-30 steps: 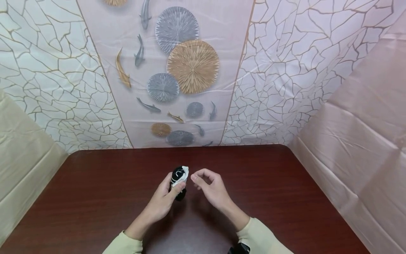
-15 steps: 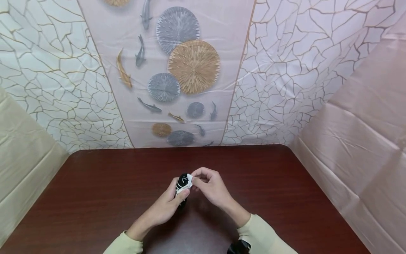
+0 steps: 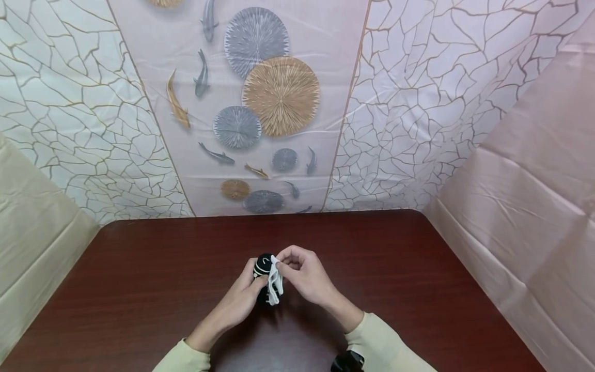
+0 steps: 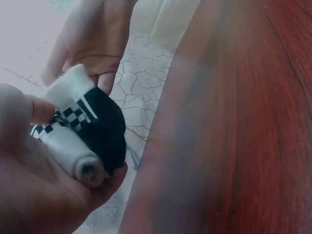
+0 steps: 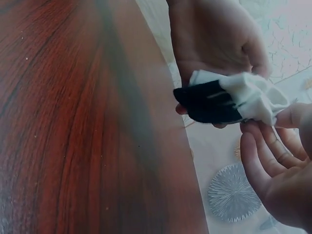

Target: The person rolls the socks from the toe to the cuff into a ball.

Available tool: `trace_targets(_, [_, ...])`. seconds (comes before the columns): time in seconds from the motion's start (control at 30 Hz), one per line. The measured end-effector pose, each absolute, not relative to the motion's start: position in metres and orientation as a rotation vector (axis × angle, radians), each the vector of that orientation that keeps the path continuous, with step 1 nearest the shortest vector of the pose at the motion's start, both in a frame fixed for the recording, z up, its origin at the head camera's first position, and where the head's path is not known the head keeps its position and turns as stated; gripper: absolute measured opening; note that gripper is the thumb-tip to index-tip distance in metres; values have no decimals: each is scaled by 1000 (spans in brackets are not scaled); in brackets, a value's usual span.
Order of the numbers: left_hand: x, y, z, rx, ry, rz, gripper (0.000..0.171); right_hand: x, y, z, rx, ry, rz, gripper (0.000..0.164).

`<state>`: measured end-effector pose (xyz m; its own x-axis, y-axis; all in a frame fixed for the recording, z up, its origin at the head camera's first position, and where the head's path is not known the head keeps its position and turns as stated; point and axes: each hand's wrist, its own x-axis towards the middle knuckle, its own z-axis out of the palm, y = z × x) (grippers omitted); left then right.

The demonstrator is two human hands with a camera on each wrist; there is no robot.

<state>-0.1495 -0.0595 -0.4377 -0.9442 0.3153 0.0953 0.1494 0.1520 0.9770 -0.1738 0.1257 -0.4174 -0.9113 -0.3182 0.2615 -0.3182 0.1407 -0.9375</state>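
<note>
A rolled bundle of black-and-white socks [image 3: 263, 264] is held above the table, in front of me. My left hand [image 3: 239, 298] grips it from the left, thumb across the near side. From the right, my right hand [image 3: 307, 274] pinches the white cuff [image 3: 275, 283], which hangs loose along the bundle's side. Close up in the left wrist view, the socks [image 4: 109, 129] show a checkered band and a rolled white end resting in the left palm. In the right wrist view, the white cuff [image 5: 258, 97] stands partly opened out between thumb and fingers.
Below the hands lies a dark red wooden table [image 3: 162, 268]. A patterned cloth backdrop [image 3: 395, 129] rises behind it, with plain cloth [image 3: 520, 217] at the sides. A black device [image 3: 347, 361] sits at the right sleeve.
My right hand came in from beside the bundle and took hold of the white cuff. The cuff has been folded outward and now hangs down on the right side of the socks.
</note>
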Motion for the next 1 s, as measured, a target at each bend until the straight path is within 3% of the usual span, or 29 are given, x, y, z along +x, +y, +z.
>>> trace_targets(0.37, [-156,-58,-445,393,2227,2086,26,-173,126,-420,670,-2463,1771,7])
trace_targets(0.6, [-155,-57,-448,433,2303,1913,25,-172,124,-424,705,-2476,1782,4])
trace_targets(1.0, [-157,-62,-454,655,2232,1808,44,-173,122,-428,723,-2466,1856,7])
